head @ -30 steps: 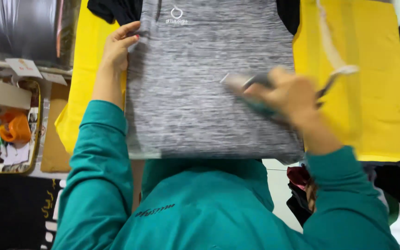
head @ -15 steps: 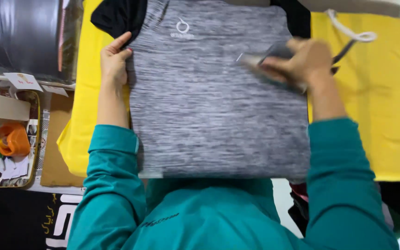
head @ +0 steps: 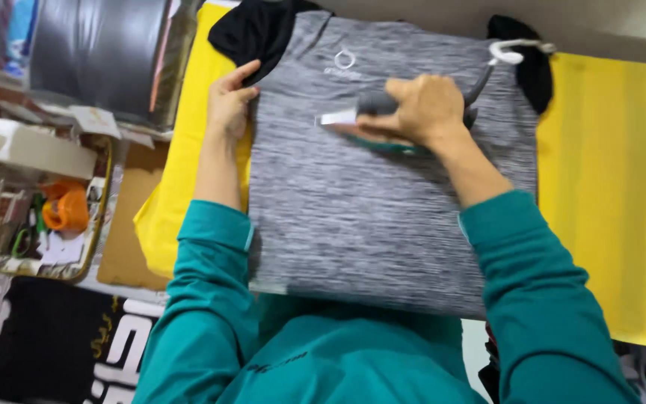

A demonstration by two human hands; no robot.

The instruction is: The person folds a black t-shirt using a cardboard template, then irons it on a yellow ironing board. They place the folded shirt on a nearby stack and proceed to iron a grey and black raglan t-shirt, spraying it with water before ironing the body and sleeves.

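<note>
A grey heathered shirt [head: 383, 202] with black sleeves lies flat on a yellow cloth [head: 614, 187]. My right hand [head: 420, 108] is closed round the handle of a clothes iron [head: 353, 120], which rests on the shirt's upper chest just below a small white logo. The iron's cord [head: 514, 52] runs off to the upper right. My left hand [head: 229, 101] presses the shirt's left edge near the black sleeve, fingers flat. Both my arms wear teal sleeves.
A tray [head: 99, 224] holding orange and green items sits at the left. Beside it lie a brown cardboard sheet [head: 132, 239] and a black garment with white print [head: 61, 344]. A dark glossy object [head: 99, 52] stands at the upper left.
My right hand has slid the iron from the shirt's right side up and leftward to the upper chest. The left hand has kept its hold on the left edge.
</note>
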